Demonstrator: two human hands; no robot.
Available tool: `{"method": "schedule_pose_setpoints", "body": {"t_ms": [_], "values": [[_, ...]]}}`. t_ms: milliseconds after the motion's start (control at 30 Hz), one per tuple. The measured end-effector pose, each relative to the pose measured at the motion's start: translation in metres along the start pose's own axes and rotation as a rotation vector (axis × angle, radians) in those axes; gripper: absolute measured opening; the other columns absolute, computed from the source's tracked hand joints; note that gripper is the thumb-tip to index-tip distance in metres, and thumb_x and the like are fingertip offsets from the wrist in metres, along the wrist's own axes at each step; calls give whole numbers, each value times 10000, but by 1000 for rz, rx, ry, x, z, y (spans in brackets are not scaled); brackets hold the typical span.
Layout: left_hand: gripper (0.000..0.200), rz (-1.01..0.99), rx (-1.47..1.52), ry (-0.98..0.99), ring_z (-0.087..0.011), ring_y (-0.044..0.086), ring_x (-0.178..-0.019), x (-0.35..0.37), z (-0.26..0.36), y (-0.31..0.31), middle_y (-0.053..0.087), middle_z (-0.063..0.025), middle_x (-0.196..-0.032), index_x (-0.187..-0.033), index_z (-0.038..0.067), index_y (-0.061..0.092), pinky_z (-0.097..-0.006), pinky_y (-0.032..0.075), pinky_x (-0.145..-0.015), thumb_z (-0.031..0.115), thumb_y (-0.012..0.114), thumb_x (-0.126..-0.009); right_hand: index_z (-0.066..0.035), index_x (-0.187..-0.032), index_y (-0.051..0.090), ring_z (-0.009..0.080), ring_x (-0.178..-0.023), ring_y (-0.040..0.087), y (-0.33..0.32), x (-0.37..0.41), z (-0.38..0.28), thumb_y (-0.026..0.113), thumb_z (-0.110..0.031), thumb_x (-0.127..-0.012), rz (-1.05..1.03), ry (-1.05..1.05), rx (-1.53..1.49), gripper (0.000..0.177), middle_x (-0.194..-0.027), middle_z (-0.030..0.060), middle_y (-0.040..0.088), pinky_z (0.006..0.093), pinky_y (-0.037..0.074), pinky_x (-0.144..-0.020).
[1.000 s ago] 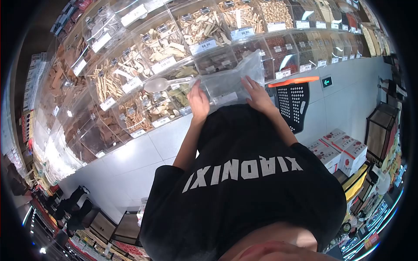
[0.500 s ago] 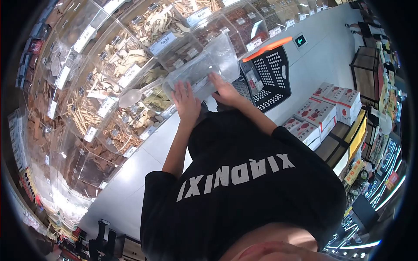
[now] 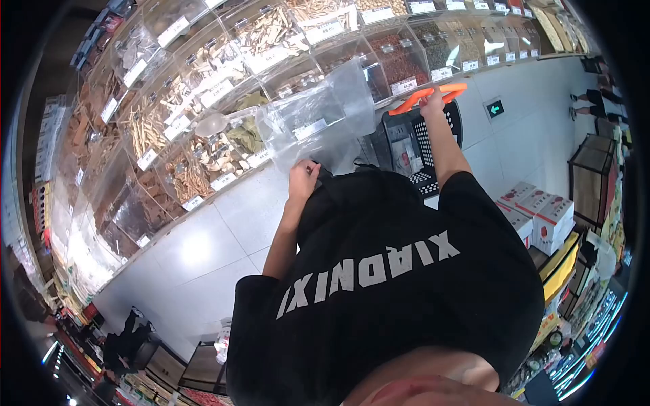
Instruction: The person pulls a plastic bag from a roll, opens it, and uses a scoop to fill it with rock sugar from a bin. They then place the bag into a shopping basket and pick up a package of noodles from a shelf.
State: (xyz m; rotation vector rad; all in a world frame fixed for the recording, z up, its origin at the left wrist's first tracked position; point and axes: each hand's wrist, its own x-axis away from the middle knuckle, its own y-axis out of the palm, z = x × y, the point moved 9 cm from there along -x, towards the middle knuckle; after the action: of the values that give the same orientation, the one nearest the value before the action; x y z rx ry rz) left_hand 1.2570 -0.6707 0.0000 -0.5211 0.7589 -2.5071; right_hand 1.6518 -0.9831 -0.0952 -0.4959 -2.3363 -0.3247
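Observation:
A clear plastic bag lies spread over the front of the food bins, with a price label showing through it. My left hand is closed at the bag's lower edge, its fingers curled on the plastic. To the right, my right hand grips the orange handle of a black perforated shopping basket. A small package is inside the basket. Left of the bag, a translucent scoop rests on the bins.
Clear bins of dried goods with price labels curve across the top and left. Stacked white-and-red boxes stand at the right. An exit-style arrow sign is on the tiled floor. People's legs show at the far right.
My right hand has left the bag and taken hold of the orange handle. My left hand has moved down to the bag's lower edge and its fingers have curled. The view has shifted.

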Motion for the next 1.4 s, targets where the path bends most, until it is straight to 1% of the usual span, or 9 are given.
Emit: {"method": "schedule_pose_setpoints", "body": {"t_ms": [100, 167, 267, 400, 533, 700, 867, 1133, 1400], "values": [[238, 76, 54, -175, -334, 682, -712, 34, -21, 18, 692, -198, -773, -834, -21, 681, -406, 523, -693, 208, 685, -896, -117, -1202, 520, 217, -1026, 553, 10, -29, 3, 701, -425, -854, -61, 71, -19, 499, -1137, 117, 531, 444, 463, -873], [244, 130, 31, -318, -326, 690, -715, 58, -29, 22, 698, -199, -774, -852, -21, 684, -396, 525, -688, 218, 683, -902, -86, -971, 514, 198, -834, 570, 25, -28, -3, 613, -308, -925, -194, 77, -148, 247, -916, 72, 556, 396, 496, -789], [216, 238, 30, -315, -270, 686, -678, 95, -16, 27, 700, -167, -745, -837, -14, 669, -370, 523, -654, 192, 703, -890, -110, -729, 398, 163, -597, 479, 51, -33, -5, 492, -153, -964, -366, 159, -251, 256, -651, 9, 451, 328, 494, -643], [184, 226, 193, -394, -155, 636, -596, 151, -12, 60, 688, -97, -693, -790, 17, 623, -315, 506, -584, 127, 760, -844, -93, -712, 410, 149, -567, 463, 43, -45, 1, 528, -77, -891, -326, 84, -347, 215, -647, 21, 432, 345, 451, -529], [205, 336, 104, -489, -155, 637, -596, 188, -24, 64, 690, -100, -687, -771, 10, 629, -308, 507, -587, 134, 783, -828, -89, -715, 425, 169, -589, 493, 32, -35, 0, 569, -108, -891, -291, 42, -297, 228, -660, 37, 465, 342, 459, -541], [209, 341, 218, -465, -157, 649, -616, 216, -30, 85, 701, -122, -701, -753, -9, 671, -310, 514, -601, 143, 799, -815, -81, -735, 428, 176, -583, 478, 16, 1, 15, 612, -143, -880, -283, 74, -209, 243, -673, 39, 466, 360, 461, -559], [207, 325, 212, -604, -185, 672, -650, 269, -42, 93, 720, -142, -751, -819, -21, 721, -323, 525, -636, 173, 793, -825, -77, -765, 437, 182, -582, 469, 0, 27, 57, 651, -161, -863, -324, 101, -148, 249, -698, 42, 456, 362, 437, -548], [214, 509, 311, -631, -214, 690, -714, 404, -97, 117, 727, -143, -804, -932, -14, 723, -341, 529, -677, 192, 673, -901, -44, -856, 505, 191, -586, 477, -55, 113, 128, 665, -183, -856, -298, 59, 107, 212, -748, 63, 469, 370, 418, -523], [183, 525, 373, -710, -256, 708, -753, 532, -145, 156, 722, -169, -818, -932, 1, 710, -371, 543, -708, 165, 635, -897, -85, -798, 494, 166, -485, 439, -127, 213, 212, 636, -177, -859, -462, 70, 398, 180, -613, 29, 434, 331, 386, -454]]}}
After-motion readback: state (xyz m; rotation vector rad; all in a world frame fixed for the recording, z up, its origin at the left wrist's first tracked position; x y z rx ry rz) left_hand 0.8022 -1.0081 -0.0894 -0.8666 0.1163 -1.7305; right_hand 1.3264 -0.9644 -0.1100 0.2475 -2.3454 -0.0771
